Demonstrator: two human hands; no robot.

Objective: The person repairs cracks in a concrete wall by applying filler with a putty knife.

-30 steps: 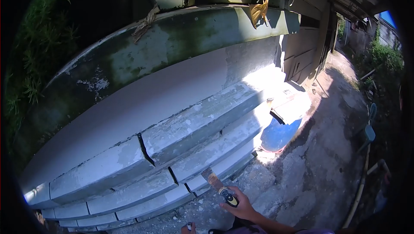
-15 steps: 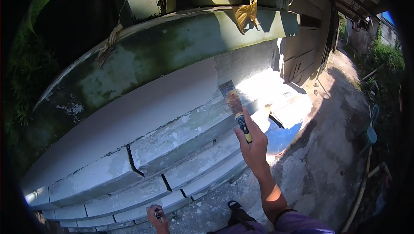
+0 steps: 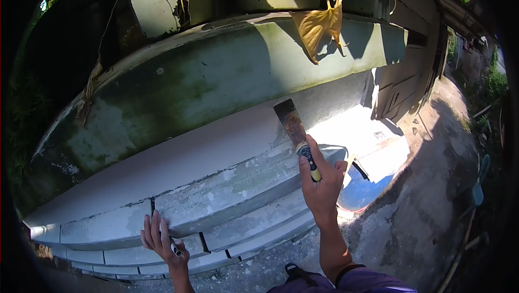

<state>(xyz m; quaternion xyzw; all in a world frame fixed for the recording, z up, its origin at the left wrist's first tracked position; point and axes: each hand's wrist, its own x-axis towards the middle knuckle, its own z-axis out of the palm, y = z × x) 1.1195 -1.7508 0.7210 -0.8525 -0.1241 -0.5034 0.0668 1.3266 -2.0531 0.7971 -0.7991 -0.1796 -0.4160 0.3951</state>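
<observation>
My right hand is closed round the handle of a putty knife with a rust-stained blade and a black and yellow grip. The blade points up and away, overlapping the smooth white wall panel under the overhanging ledge. At the lower left, my left hand has its fingers stretched up against the stepped grey ledge, close to a dark vertical gap. Tucked between its thumb and palm is a small tube-like thing with a round end; the rest of it is hidden.
A mossy green overhang juts out above, with pots on it and a dry yellow leaf hanging down. On the right stands a blue container with pale sheets over it. A concrete path runs beside it.
My left hand has moved up and left onto the ledge, its fingers going from curled to stretched. The putty knife stays in my right hand. The view has shifted.
</observation>
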